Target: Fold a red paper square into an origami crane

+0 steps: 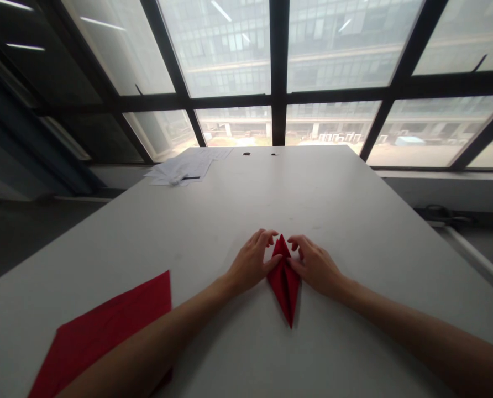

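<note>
A red paper (274,275) folded into a narrow kite shape lies on the table in front of me, one point toward me and the other away. A dark slit runs down the middle of its near half. From the left, my left hand (251,260) holds it with the thumb pressed on its upper part, fingers curled near the far tip. My right hand (315,265) mirrors this on the right side, its thumb on the paper and its fingers bent beside the tip. Any fingers under the paper are hidden.
A larger red sheet (117,309) lies at the near left, partly covered by my left forearm. White papers (184,166) with a dark pen (191,178) rest at the far left of the white table (246,204). Tall windows (221,55) stand beyond the far edge.
</note>
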{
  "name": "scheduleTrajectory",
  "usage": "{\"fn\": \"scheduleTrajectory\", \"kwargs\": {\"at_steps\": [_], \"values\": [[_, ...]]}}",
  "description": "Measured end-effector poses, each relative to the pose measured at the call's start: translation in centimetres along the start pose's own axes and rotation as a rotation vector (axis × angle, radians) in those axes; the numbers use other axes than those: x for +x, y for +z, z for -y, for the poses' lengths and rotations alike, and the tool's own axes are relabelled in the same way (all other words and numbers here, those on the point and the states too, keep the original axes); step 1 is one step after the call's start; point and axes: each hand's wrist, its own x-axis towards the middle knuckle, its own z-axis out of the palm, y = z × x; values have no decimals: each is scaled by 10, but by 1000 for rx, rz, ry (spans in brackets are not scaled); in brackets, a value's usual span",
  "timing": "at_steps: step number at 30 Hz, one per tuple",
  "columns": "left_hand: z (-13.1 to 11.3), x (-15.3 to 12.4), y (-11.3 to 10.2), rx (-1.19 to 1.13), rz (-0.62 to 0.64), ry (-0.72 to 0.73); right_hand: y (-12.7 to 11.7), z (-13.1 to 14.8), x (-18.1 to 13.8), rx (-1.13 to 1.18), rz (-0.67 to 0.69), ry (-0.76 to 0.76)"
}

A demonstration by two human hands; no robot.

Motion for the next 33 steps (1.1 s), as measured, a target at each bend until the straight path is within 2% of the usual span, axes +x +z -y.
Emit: {"fn": "scheduleTrajectory", "kwargs": {"at_steps": [6, 12, 21, 28, 33], "values": [[4, 1, 0, 59, 186, 171, -1, -2, 1, -124, 41, -152], [5, -2, -4, 95, 248, 175, -6, 2, -2, -158, 87, -193], [6, -6, -2, 182, 255, 174, -7, -3, -7, -235, 128, -221], [11, 1, -3, 190, 12, -104, -4, -6, -5, -202, 83, -161], [11, 2, -2, 186, 84, -113, -1, -15, -2, -114, 10, -55]]}}
